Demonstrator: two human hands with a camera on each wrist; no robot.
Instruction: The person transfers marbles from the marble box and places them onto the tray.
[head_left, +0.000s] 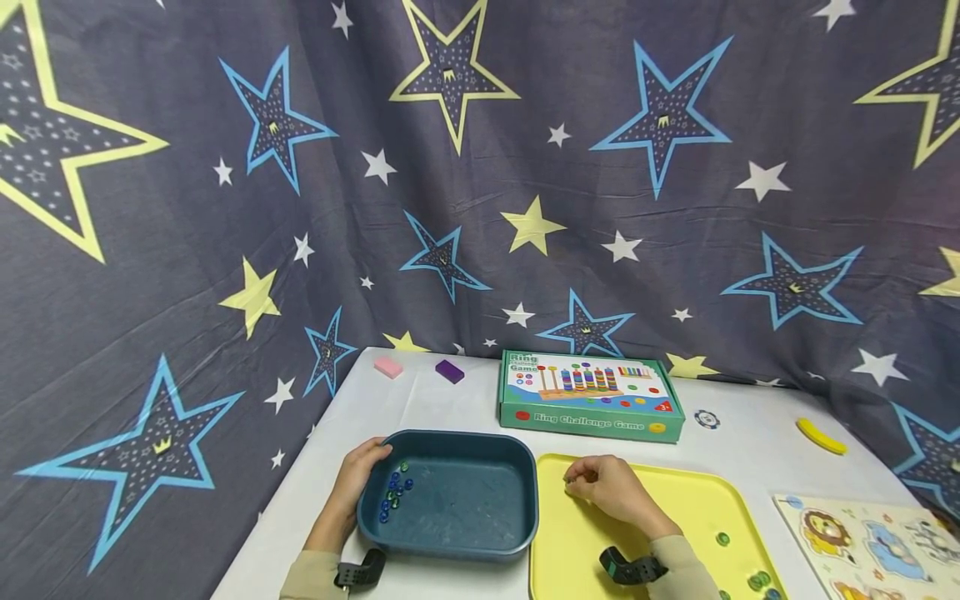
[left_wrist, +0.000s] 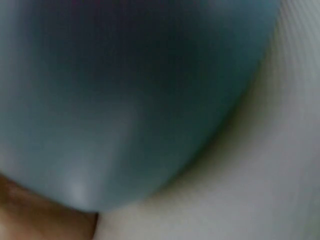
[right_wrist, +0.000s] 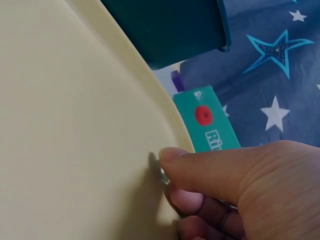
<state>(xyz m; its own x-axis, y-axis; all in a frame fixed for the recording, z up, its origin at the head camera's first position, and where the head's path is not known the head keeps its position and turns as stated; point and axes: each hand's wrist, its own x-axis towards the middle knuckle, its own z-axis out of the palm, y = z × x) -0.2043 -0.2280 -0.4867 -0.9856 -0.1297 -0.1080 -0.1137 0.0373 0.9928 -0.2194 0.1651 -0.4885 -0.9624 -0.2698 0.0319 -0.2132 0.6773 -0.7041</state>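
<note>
Beige sleeves (head_left: 678, 571) with black wrist straps (head_left: 632, 568) lie closest, at the bottom edge. Beyond them, the right hand (head_left: 617, 492) is pinched nearly closed over the yellow tray (head_left: 690, 500), thumb and index finger holding 1 small shiny piece (right_wrist: 164, 176), mostly hidden, its colour unclear. The left hand (head_left: 356, 482) grips the left rim of the dark teal bin (head_left: 450, 550), fingers bent around it; its thumb's position cannot be told. Blue and green marbles (head_left: 394, 487) cluster inside near that hand; green marbles (head_left: 723, 539) lie on the tray's right side.
</note>
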